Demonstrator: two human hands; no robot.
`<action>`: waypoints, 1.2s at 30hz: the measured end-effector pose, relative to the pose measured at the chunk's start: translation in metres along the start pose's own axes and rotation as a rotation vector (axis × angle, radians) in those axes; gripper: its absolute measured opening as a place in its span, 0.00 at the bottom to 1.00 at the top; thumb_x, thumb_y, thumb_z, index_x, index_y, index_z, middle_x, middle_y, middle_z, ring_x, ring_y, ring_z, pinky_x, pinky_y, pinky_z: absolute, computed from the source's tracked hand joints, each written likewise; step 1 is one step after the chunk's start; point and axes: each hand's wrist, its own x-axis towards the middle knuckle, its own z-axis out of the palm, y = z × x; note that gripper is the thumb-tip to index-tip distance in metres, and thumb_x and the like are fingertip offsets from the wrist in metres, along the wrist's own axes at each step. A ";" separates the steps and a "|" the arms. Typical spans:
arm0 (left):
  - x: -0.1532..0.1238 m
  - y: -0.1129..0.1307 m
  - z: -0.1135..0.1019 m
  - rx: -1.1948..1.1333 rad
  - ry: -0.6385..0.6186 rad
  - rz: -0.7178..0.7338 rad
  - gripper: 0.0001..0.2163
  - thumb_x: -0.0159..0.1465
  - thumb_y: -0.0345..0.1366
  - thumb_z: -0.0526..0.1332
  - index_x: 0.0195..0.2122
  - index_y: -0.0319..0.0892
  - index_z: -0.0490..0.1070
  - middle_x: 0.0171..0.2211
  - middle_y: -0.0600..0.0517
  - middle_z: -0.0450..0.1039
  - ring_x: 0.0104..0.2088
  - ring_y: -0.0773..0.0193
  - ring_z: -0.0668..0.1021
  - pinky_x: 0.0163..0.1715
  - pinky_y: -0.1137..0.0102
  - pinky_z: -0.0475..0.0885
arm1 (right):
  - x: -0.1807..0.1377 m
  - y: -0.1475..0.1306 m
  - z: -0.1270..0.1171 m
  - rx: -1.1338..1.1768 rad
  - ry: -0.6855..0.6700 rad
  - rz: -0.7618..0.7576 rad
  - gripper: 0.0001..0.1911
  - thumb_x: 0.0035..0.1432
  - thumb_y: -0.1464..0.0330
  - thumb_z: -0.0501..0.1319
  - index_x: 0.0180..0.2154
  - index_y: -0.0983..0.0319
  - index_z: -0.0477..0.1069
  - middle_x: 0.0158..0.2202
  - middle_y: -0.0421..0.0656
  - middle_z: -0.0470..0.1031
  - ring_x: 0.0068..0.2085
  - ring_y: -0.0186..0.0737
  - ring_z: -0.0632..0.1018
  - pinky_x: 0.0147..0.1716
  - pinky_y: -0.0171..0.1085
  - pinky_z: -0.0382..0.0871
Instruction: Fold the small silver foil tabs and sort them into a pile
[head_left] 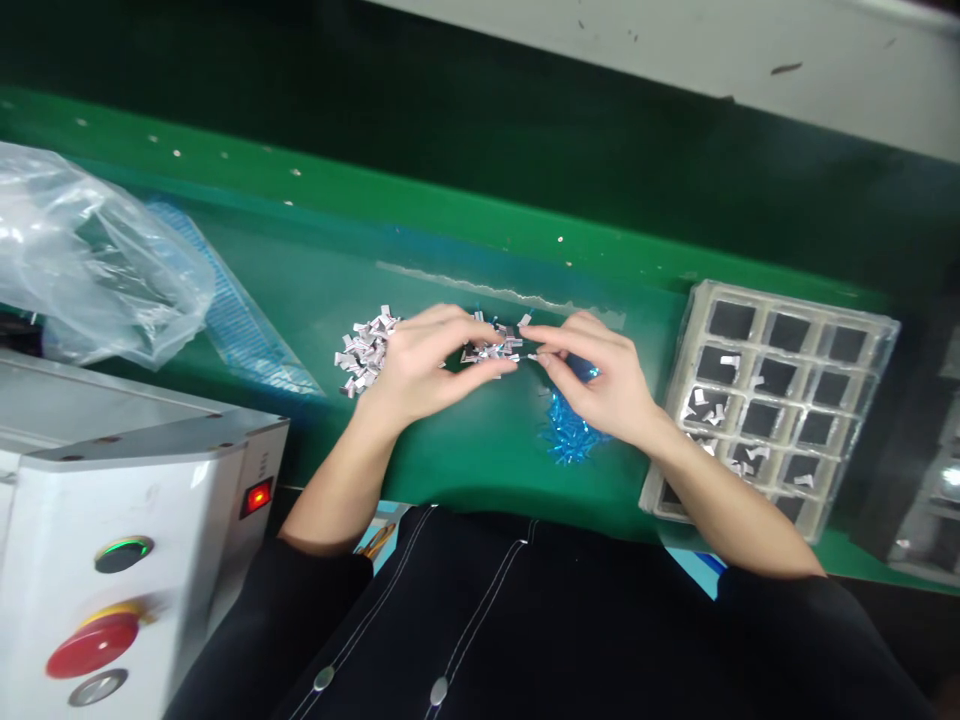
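My left hand (431,360) is curled, its thumb and fingers closing round something too small to make out. Facing it, my right hand (600,365) pinches a tiny silvery piece (532,357) between thumb and fingers, close to the left thumb tip. Under and behind the fingertips lies a pile of small silvery parts with bits of blue (491,350). Left of my left hand is a heap of small silver-white metal tabs (363,350), partly covered by that hand. A heap of shiny blue slivers (571,428) lies below my right hand.
A compartmented tray (701,345) holding several white pieces stands at right, under my right forearm. On the left are a clear plastic bag (97,240), a blue-striped strip (240,320) and a grey machine (217,520) with a red button. The green mat (450,455) covers the bench.
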 end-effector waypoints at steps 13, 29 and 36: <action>-0.008 -0.030 -0.069 0.348 -0.436 -0.287 0.11 0.72 0.48 0.69 0.39 0.47 0.83 0.43 0.45 0.83 0.48 0.45 0.80 0.53 0.50 0.77 | 0.000 0.000 0.004 -0.013 -0.002 0.138 0.14 0.75 0.74 0.64 0.50 0.53 0.87 0.53 0.43 0.89 0.54 0.46 0.89 0.56 0.51 0.84; -0.015 -0.046 -0.060 0.173 -0.314 -0.185 0.08 0.72 0.44 0.69 0.36 0.51 0.84 0.38 0.50 0.86 0.41 0.51 0.81 0.48 0.55 0.77 | 0.002 0.047 -0.037 -0.593 0.135 0.292 0.20 0.74 0.66 0.61 0.63 0.57 0.80 0.58 0.55 0.81 0.61 0.65 0.78 0.65 0.72 0.74; -0.004 -0.019 -0.059 0.081 -0.158 -0.328 0.06 0.72 0.41 0.71 0.39 0.49 0.87 0.36 0.54 0.88 0.32 0.61 0.85 0.36 0.66 0.80 | 0.003 0.056 -0.034 -0.572 0.073 0.300 0.20 0.75 0.67 0.59 0.62 0.57 0.80 0.59 0.57 0.77 0.62 0.68 0.74 0.64 0.75 0.71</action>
